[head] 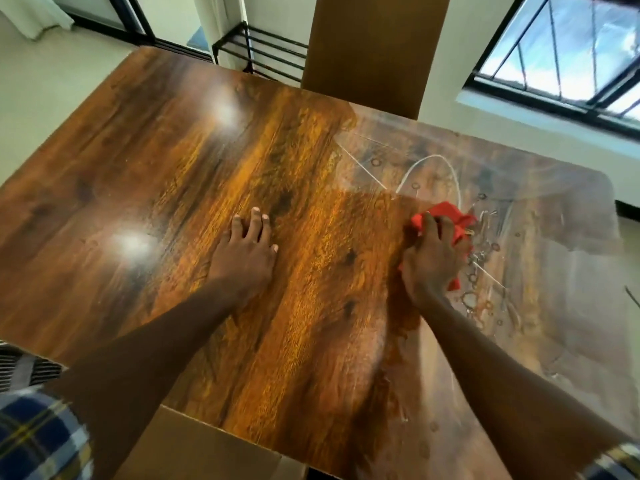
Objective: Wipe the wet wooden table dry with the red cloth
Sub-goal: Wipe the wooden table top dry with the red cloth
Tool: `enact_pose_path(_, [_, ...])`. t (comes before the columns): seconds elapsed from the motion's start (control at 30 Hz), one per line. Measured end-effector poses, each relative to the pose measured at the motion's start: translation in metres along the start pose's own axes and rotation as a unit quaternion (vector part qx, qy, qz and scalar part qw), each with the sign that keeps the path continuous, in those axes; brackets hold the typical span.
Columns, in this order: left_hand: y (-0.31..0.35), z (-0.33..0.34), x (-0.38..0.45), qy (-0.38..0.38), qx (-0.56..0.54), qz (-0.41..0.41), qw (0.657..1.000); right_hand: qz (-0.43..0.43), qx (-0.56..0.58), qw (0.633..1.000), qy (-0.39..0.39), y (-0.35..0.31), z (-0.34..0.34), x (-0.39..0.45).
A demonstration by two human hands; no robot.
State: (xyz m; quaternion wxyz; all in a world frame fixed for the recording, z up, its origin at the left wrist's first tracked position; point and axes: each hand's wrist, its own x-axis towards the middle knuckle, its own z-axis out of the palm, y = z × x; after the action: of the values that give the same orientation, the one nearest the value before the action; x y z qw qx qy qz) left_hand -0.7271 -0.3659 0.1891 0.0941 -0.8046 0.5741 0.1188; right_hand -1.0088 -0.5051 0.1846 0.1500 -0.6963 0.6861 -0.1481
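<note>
From the head view I look down on the wooden table [194,161], which fills most of the frame, and I take it as my landmark. My right hand [429,261] rests on the table's right half, fingers curled down and closed around the red cloth [450,220]. The cloth is bunched up, pressed flat against the tabletop, and shows beyond the fingertips and along the hand's outer edge. The hand and cloth look slightly blurred.

The cloth sits at the edge of the wet patch [519,244], which covers the table's right side as a pale, glossy film with droplets, beads and thin streaks. Droplets lie just beside the cloth on its right. More streaks run along the table's near right edge by my right forearm. The table's left and middle parts show warm, clear grain with two bright light reflections.

My left hand [247,251] lies open, palm down, near the table's centre, fingers spread and holding nothing, well apart from the cloth.

Beyond the table's far edge stands a brown chair back [374,46], touching or just behind the rim. A black rack [263,50] stands on the floor past the far edge, left of the chair. A barred window [568,46] lies beyond the table's far right corner. A checked sleeve [38,441] shows at the near left corner.
</note>
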Motion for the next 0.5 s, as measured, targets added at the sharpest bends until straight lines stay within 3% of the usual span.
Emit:
enact_pose_path(0.07, [-0.003, -0.008, 0.012, 0.022, -0.01, 0.011, 1.0, -0.036, 0.029, 0.998, 0.035, -0.034, 0.006, -0.002])
enact_pose_path(0.13, [-0.004, -0.011, 0.032, 0.049, -0.035, 0.005, 0.998, -0.136, 0.026, 0.99, 0.024, -0.083, 0.024, -0.001])
enact_pose_path(0.2, [0.001, -0.014, 0.051, 0.047, -0.043, -0.011, 0.998, -0.239, 0.001, 0.97, -0.04, -0.13, 0.048, 0.006])
enact_pose_path(0.27, [0.009, -0.015, 0.061, 0.044, -0.006, -0.021, 0.999, -0.288, -0.044, 0.95, -0.116, -0.159, 0.069, 0.013])
enact_pose_path(0.33, [0.012, -0.016, 0.065, 0.039, 0.019, -0.021, 0.999, -0.298, -0.068, 0.94, -0.152, -0.163, 0.077, 0.026])
enact_pose_path(0.4, [0.009, -0.016, 0.065, 0.021, 0.018, -0.016, 0.999, -0.294, -0.07, 0.943, -0.141, -0.138, 0.074, 0.041])
enact_pose_path(0.5, [0.003, -0.017, 0.064, 0.022, 0.015, -0.001, 1.0, -0.197, -0.074, 0.973, -0.092, -0.075, 0.046, 0.067])
